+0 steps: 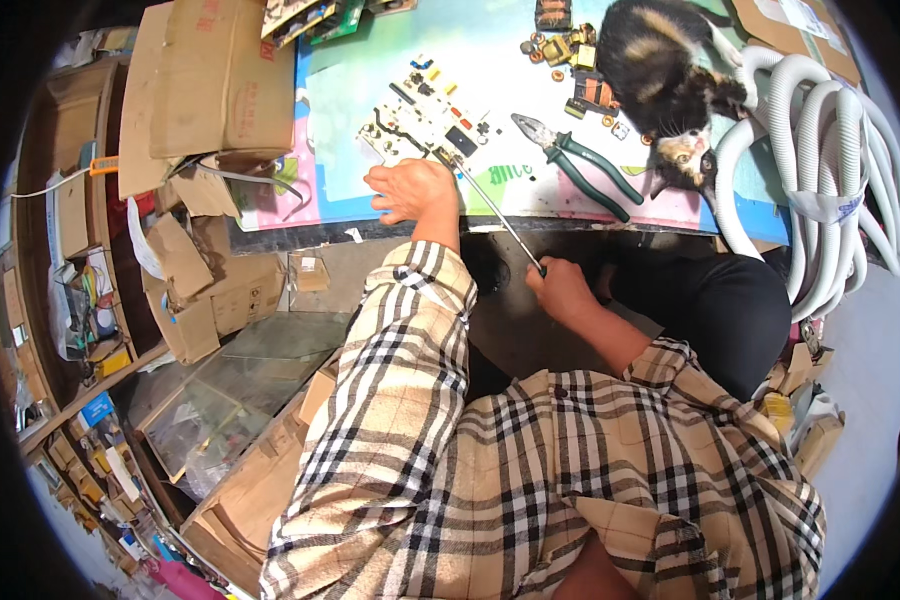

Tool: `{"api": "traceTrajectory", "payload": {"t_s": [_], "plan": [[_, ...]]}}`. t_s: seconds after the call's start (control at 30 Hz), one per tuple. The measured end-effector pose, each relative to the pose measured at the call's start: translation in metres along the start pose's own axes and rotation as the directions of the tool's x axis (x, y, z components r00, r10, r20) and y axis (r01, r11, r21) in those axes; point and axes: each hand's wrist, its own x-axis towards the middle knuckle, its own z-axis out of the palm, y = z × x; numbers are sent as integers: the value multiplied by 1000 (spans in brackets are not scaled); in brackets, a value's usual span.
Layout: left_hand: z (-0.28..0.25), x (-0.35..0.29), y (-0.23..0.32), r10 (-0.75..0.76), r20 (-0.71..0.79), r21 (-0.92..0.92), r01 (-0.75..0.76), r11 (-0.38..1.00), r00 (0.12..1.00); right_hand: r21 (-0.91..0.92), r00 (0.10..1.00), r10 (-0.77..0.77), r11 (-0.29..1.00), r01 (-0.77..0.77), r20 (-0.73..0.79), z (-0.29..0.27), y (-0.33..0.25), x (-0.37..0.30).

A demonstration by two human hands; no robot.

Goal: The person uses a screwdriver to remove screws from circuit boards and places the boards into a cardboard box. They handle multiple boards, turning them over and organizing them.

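Note:
A pale circuit board (pixel 390 143) studded with small electronic parts lies on the table. At its near edge, my left hand (pixel 416 190) is bent over and seems to grip the board; the fingertips are partly hidden. My right hand (pixel 564 292) is closed around the dark handle of a long-shafted screwdriver (pixel 497 211). The shaft slants up and left, its tip among the parts on the board beside my left hand. To the right lie pliers (pixel 582 165) with green handles, jaws toward the board.
A cat (pixel 660 70) lies at the table's right, beside coiled white corrugated hose (pixel 820 150). Copper coils and transformers (pixel 592 92) are grouped near it. Cardboard boxes (pixel 210 90) stand at the left, above glass panes (pixel 270 350). More boards (pixel 305 18) sit at the far edge.

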Motion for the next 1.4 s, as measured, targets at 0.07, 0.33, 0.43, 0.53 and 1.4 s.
{"api": "traceTrajectory", "payload": {"t_s": [0.07, 0.33, 0.43, 0.53, 1.4], "plan": [[-6, 0, 4, -16, 18, -21, 16, 1000, 1000, -69, 1000, -19, 997, 21, 19, -14, -4, 3], [-10, 0, -4, -42, 101, -80, 51, 996, 994, -30, 989, -13, 999, 18, 150, -56, -16, -14], [-13, 3, -13, 36, 110, -200, -13, 980, 993, -33, 984, -13, 999, 19, 177, -58, -11, -14], [-30, -6, -29, 343, 101, -217, -315, 924, 934, -44, 986, -21, 999, 29, 163, -56, -2, -4], [-57, 43, -11, 816, 502, -46, -934, 355, 286, -25, 960, 85, 996, -81, 269, -73, -15, 2]]}}
